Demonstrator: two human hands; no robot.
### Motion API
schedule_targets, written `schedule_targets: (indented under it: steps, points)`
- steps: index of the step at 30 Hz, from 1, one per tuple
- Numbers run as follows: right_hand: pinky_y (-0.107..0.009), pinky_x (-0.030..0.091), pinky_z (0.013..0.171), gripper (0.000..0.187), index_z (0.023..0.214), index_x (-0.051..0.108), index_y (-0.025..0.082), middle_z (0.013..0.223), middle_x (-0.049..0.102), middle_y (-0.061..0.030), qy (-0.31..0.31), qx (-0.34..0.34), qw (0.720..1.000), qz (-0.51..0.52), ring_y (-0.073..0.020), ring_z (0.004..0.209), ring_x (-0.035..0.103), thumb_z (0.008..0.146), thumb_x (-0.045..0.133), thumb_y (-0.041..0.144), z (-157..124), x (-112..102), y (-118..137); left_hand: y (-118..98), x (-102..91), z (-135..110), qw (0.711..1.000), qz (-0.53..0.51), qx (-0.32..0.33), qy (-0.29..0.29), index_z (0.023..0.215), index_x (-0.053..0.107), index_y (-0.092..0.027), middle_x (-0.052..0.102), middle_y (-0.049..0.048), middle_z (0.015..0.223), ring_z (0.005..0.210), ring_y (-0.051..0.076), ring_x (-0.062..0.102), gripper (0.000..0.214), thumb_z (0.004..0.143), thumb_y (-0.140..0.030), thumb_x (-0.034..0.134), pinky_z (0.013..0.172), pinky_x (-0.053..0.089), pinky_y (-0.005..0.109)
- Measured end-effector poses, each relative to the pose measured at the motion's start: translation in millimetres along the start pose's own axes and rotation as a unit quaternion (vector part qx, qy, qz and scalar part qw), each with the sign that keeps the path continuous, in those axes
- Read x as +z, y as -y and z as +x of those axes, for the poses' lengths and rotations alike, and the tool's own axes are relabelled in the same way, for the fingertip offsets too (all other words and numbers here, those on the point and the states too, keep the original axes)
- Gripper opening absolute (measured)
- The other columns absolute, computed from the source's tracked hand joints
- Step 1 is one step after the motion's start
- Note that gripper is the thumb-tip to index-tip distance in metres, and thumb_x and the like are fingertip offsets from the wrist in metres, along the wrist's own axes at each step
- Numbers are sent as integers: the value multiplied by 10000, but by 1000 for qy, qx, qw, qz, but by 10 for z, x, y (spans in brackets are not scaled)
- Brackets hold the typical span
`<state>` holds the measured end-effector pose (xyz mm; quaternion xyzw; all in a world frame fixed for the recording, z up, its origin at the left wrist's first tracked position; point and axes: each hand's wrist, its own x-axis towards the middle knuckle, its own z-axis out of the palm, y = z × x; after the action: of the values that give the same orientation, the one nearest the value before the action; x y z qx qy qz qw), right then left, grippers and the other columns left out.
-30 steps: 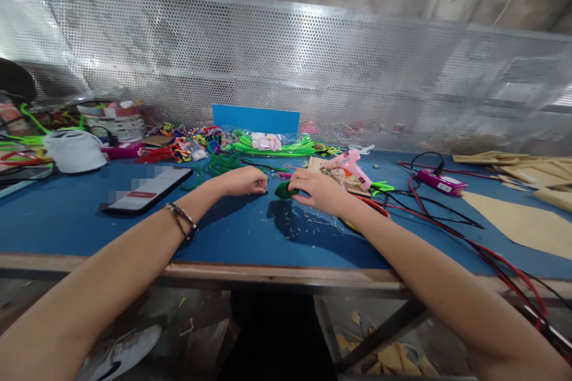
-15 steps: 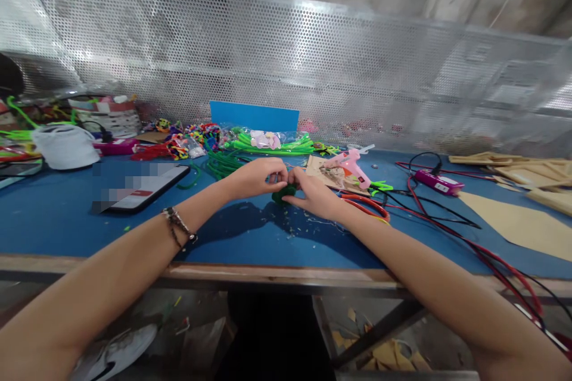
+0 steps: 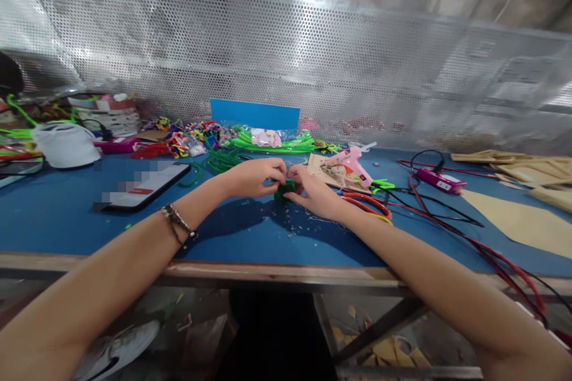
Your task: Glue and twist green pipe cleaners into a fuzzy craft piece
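Observation:
Near the middle of the blue tabletop (image 3: pixel 250 241), my left hand (image 3: pixel 259 177) and my right hand (image 3: pixel 316 193) meet over a small dark green fuzzy piece (image 3: pixel 282 191), which looks like bent pipe cleaner. Both sets of fingers are closed on it, the left from its upper left side and the right from its right side. My fingers cover part of the piece, so its full shape is hidden. Behind my left hand lies a bundle of dark green pipe cleaners (image 3: pixel 222 159).
A pink glue gun (image 3: pixel 353 162) rests on stained cardboard (image 3: pixel 318 171) to the right. Beyond it are cables (image 3: pixel 429 214) and a purple power box (image 3: pixel 441 181). At left lie a phone (image 3: pixel 149 187) and a white cap (image 3: pixel 65 144). Bright green pipe cleaners (image 3: pixel 292 144) sit behind.
My fingers have shifted slightly around the green piece, which is turned a little and remains between both hands. The view has tilted very slightly.

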<state>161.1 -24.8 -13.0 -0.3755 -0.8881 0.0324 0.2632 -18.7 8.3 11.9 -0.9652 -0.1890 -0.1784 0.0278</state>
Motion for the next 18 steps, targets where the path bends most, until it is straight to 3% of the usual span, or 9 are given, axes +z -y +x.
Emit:
schedule_targets:
  steps: [5,10,12,15,18]
  points:
    - [-233,369,544,186,918,398,165,684,526,-4,36,-2,999,-28,-134,583,505,753,480,195,7,-30,25,-12,-16,6,999,-42,10,12,763,610,-137,531,71,940,857,142,508,190,745,-178,426,794,382,247]
    - [-248,385,603,160,923,465,156,780,576,-47,38,-29,997,-64,-144,657,531,767,471,187,7,-45,4,15,-125,-23,994,-40,-40,-92,702,599,-130,543,55,841,786,130,504,251,777,-225,380,751,378,242]
    - [-267,393,658,140,905,494,152,830,580,-64,27,-51,996,-64,-159,743,534,770,469,184,10,-43,-11,55,-145,-45,995,-58,-65,-56,815,595,-128,547,51,836,747,125,509,239,765,-275,413,706,388,228]
    - [-288,393,721,116,867,521,142,870,576,-77,3,-72,996,-46,-168,823,521,764,474,163,20,-28,-12,115,-88,-57,988,-103,-96,65,1021,522,-133,556,51,887,691,118,515,389,710,-366,499,611,392,199]
    - [-281,406,701,119,858,515,137,846,573,-68,-5,-61,998,-23,-153,774,526,746,475,132,28,-17,4,144,46,-26,984,-122,-86,92,950,550,-123,569,45,863,749,137,514,363,685,-368,519,644,378,201]
